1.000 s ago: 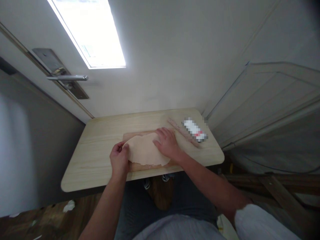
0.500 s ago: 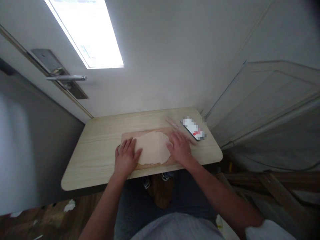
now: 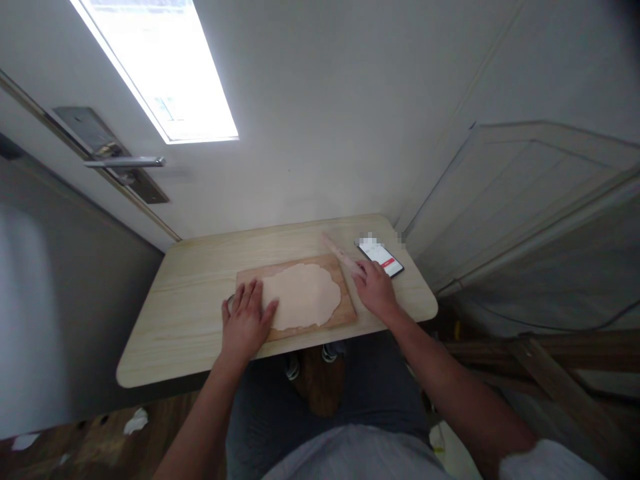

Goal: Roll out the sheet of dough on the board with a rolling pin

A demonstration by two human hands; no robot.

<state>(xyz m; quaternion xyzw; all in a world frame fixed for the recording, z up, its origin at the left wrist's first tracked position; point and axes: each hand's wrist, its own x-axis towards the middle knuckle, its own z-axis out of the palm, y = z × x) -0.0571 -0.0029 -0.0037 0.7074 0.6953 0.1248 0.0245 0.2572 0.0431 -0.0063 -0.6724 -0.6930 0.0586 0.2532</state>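
A flat sheet of rolled-out dough (image 3: pixel 303 297) with an uneven edge lies on a wooden board (image 3: pixel 349 311). My left hand (image 3: pixel 247 319) rests flat over the left end of the board and the dough's left edge, fingers stretched out. Beside its fingers, partly covered, shows a dark rounded rim (image 3: pixel 231 303) of something I cannot make out. Right of the board, my right hand (image 3: pixel 374 288) is closed around the near end of a thin, light rolling pin (image 3: pixel 343 257). The pin slants away to the upper left, its far end blurred.
A lit phone (image 3: pixel 381 257) lies just beyond my right hand on the pale wooden table (image 3: pixel 185 313). Behind the table stands a white door with a metal handle (image 3: pixel 125 162). Crumpled white paper (image 3: pixel 136 421) lies on the floor at the lower left.
My right hand has left the dough's right edge, moved right and taken hold of the rolling pin. My left hand stays at the board's left end. The view has shifted slightly.
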